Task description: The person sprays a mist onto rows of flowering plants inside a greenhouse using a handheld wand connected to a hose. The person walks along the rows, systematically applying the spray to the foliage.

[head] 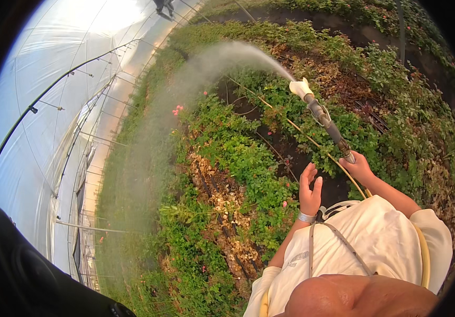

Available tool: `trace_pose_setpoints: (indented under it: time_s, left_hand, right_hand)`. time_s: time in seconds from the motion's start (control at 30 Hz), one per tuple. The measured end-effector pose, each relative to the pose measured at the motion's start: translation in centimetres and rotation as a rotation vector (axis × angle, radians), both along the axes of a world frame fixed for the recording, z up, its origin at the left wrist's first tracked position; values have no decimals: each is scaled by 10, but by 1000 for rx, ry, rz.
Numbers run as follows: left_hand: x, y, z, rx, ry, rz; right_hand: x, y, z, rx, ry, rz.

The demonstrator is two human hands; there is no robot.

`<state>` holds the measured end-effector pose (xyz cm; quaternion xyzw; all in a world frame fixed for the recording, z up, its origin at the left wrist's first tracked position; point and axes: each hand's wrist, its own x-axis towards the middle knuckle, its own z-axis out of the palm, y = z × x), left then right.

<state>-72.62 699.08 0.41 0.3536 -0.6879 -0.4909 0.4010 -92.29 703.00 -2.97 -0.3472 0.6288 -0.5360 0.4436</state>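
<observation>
My right hand [358,167] grips the rear end of a long grey spray lance [332,128]. At its far end, a flared white nozzle [301,88] throws out a plume of mist [247,50], which arcs left and drifts down over the plants. My left hand [310,192] is held up beside the lance, fingers apart and holding nothing, with a silvery band [306,217] around its wrist. Close by my right hand, a thin yellow hose [310,140] runs out over the foliage. Leafy bushes with pink flowers, apparently roses [235,158], grow below both hands.
Translucent plastic sheeting [37,130] forms the greenhouse wall at left, with a curved black pipe [53,87] carrying small sprinklers. Dark drip lines [223,222] lie among dry leaves between plants. Another hose section [424,253] passes beside my torso. Dark soil [332,186] shows between rows.
</observation>
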Motion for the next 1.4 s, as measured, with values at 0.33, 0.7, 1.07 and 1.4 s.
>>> trace_pose_setpoints:
  time_s: [0.33,0.7,1.07,1.4]
  left_hand:
    - [-33,2,-8,123,91,-296]
    - [-56,18,-9,163,108,-465]
    - [-57,22,-9,143,120,-475]
    - [-70,21,-16,186,110,-611]
  right_hand:
    - [-120,114,11,-215,-106,-900]
    - [-136,198,37,-395,-26,-1124]
    - [-94,179,20,-300,-176,-841]
    - [-91,228,17,-267,-131,-1073]
